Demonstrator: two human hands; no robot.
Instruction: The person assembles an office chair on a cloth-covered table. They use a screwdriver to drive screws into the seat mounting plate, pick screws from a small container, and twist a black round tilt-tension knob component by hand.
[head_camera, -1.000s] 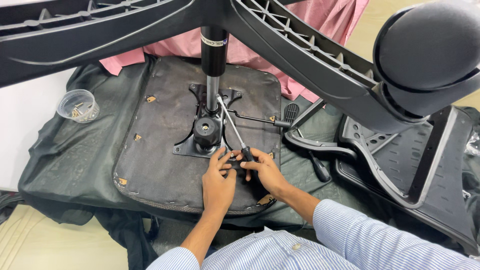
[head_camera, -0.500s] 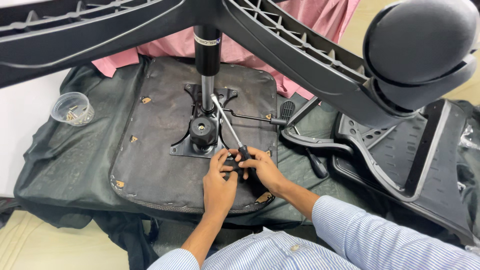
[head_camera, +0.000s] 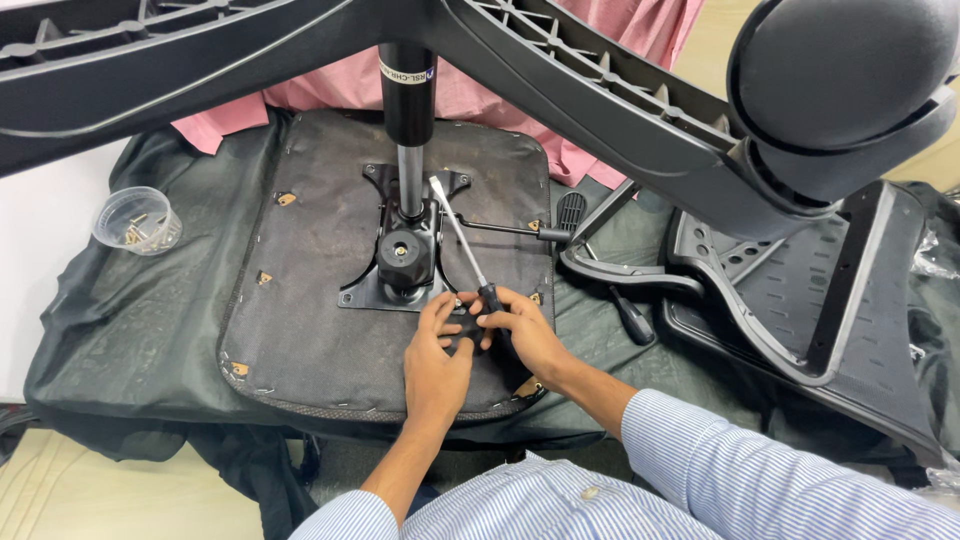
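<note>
An upturned office chair seat (head_camera: 320, 300) lies bottom-up on a dark cloth, with a black metal mechanism plate (head_camera: 405, 265) bolted at its centre and a gas-lift column (head_camera: 407, 110) rising from it. My right hand (head_camera: 525, 335) grips the black handle of a screwdriver (head_camera: 465, 250), whose shaft slants up and left toward the column. My left hand (head_camera: 435, 365) rests on the seat beside it, fingers on a small black part under the screwdriver handle. What that part is stays hidden by my fingers.
The chair's star base (head_camera: 600, 110) with a caster wheel (head_camera: 840, 80) looms across the top. A clear cup of screws (head_camera: 137, 220) stands at the left. A black backrest frame (head_camera: 800, 290) lies at the right, a second screwdriver (head_camera: 632, 318) beside it, pink cloth behind.
Both hands stay at the same spot on the seat; the screwdriver keeps its slant. Only the camera view has shifted slightly.
</note>
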